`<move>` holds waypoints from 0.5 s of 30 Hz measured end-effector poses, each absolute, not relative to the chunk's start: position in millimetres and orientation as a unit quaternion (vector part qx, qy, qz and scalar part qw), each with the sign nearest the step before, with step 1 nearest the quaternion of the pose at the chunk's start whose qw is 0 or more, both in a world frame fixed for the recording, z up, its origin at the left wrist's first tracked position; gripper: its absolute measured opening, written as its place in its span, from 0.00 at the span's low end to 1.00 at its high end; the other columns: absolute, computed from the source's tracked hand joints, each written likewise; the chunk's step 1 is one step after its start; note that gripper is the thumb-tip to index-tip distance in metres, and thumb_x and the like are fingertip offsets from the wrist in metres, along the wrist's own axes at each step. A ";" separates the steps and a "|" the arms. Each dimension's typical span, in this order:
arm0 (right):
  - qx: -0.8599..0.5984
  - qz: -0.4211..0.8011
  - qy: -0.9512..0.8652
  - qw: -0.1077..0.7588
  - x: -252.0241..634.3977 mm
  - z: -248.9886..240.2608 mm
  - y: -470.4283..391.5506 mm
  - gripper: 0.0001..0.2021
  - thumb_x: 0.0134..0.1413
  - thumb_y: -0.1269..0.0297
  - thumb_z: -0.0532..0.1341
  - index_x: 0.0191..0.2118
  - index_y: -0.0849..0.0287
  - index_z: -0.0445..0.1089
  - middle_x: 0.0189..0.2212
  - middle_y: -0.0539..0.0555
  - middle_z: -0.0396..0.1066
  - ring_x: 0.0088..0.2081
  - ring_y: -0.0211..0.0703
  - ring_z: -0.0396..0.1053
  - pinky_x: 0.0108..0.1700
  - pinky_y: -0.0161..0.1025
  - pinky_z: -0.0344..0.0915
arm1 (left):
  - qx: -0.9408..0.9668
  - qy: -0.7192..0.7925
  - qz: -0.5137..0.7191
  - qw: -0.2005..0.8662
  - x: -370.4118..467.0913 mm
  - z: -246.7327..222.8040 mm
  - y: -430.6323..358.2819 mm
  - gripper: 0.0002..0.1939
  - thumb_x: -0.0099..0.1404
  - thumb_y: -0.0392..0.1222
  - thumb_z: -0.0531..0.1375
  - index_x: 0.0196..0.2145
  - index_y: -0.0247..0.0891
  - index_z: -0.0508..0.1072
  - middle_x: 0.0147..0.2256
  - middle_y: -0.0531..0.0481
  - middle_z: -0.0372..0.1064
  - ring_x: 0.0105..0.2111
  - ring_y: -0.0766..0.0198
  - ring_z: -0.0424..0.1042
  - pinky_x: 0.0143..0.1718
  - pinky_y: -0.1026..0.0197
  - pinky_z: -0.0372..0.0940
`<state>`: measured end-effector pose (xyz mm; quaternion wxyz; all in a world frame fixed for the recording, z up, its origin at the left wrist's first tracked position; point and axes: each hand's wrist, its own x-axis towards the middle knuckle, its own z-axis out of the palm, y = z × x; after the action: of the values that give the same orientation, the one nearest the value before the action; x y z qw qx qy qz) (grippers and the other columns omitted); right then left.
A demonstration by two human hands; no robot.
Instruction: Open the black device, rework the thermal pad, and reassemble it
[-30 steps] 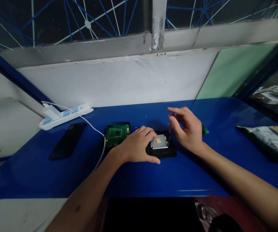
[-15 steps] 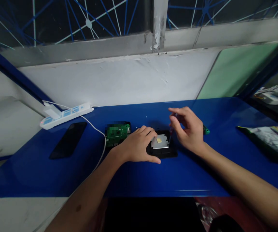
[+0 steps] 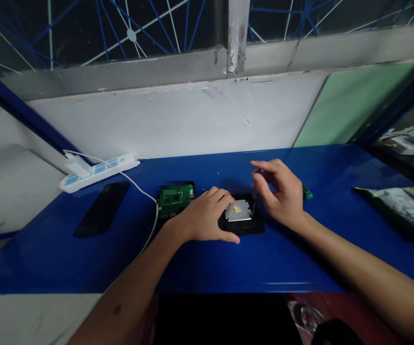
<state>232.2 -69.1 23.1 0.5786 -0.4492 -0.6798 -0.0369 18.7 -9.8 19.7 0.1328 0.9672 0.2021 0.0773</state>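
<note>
A black plastic casing lies flat on the blue table, with a silver metal plate set in it. On that plate is a small yellowish square pad. My left hand grips the casing's left end, fingers over the plate's edge and thumb stretched along the near side. In my right hand a thin screwdriver stands nearly upright, pinched between thumb and fingers, its index finger raised at the top. The tip meets the plate's right edge. A green circuit board sits left of my left hand.
A black phone lies at the left, below a white power strip. A white cable runs past the board to the near edge. Behind my right hand is a small green object. At far right lies a shiny packet.
</note>
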 end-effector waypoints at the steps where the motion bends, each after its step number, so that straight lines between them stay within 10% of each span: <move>1: -0.450 -0.037 -0.680 0.577 232.1 23.1 -69.2 0.15 0.65 0.71 0.60 0.55 0.51 0.70 0.35 0.51 0.70 0.32 0.39 0.72 0.33 0.42 0.73 | 0.967 0.202 0.078 0.132 18.8 19.5 -10.0 0.42 0.53 0.71 0.67 0.54 0.39 0.67 0.56 0.41 0.67 0.57 0.44 0.65 0.60 0.43 0.61; 15: -0.450 -0.039 -0.678 0.580 233.4 23.0 -68.4 0.15 0.65 0.71 0.59 0.55 0.52 0.70 0.34 0.51 0.70 0.32 0.39 0.71 0.33 0.42 0.73 | 0.967 0.202 0.075 0.136 18.5 17.9 -8.7 0.42 0.52 0.72 0.67 0.54 0.39 0.68 0.56 0.40 0.67 0.57 0.44 0.65 0.60 0.43 0.61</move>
<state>233.4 -68.4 23.0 0.5804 -0.4496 -0.6779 -0.0389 18.5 -8.7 17.9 0.1355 0.9670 0.2024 0.0751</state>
